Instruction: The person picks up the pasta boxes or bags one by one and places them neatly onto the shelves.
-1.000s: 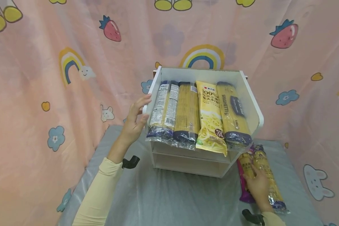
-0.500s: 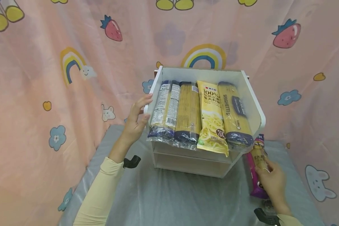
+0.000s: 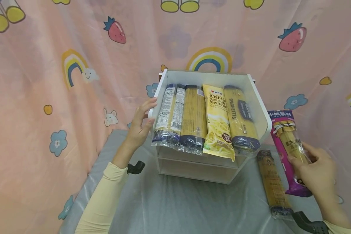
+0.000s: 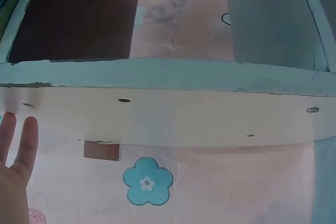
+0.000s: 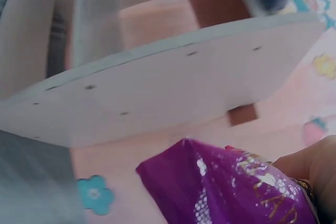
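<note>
My left hand (image 3: pixel 138 126) rests with its fingers against the left side of a white shelf unit (image 3: pixel 261 107); in the left wrist view two fingers (image 4: pixel 29 140) are straight beside its panel. With my right hand (image 3: pixel 320 167) I grip a purple spaghetti pack (image 3: pixel 291 143) in the air, right of the unit. The right wrist view shows the pack's purple end (image 5: pixel 184 182) near the side panel. A second spaghetti pack (image 3: pixel 273 185) lies on the grey cloth below.
On the unit's top tier several pasta packs lie side by side, among them a yellow pack (image 3: pixel 217 120) and a blue-ended spaghetti pack (image 3: pixel 241 113). Lower compartments (image 3: pixel 193 169) face me. A pink patterned curtain (image 3: pixel 128 74) hangs behind the grey-covered table (image 3: pixel 193 208).
My right hand has picked the purple spaghetti pack off the cloth, lifting it up and rightward. The other pack there is uncovered to view. My left hand stays on the unit's side.
</note>
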Demonstrator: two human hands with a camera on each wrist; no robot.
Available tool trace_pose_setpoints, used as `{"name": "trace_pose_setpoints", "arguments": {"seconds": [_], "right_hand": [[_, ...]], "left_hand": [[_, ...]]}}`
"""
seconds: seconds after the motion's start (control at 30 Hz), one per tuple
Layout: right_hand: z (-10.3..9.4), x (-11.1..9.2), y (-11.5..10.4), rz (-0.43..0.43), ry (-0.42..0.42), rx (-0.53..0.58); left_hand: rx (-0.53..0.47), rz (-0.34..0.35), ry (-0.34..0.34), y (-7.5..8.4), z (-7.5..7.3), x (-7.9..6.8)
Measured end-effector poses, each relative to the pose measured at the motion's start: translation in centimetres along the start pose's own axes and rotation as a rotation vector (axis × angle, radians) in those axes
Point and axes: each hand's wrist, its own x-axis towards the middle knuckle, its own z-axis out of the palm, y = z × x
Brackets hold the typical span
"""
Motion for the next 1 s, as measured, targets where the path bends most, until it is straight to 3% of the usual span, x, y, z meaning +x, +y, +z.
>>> {"name": "trace_pose_setpoints", "arguments": {"seconds": [0.4, 0.8, 1.0], "right_hand": [[-5.3, 0.0, -3.8, -0.052, 0.037, 0.054], [-6.6, -0.8, -6.1, -0.129, 0.051, 0.088], [-7.2, -1.1, -7.3, -0.154, 0.106, 0.104]], "left_hand": [[-0.008, 0.000, -0.002, 0.1, 0.0, 0.0], [0.006, 0.001, 0.000, 0.2, 0.0, 0.0], [0.010, -0.005, -0.002, 0.2, 0.0, 0.0]]}}
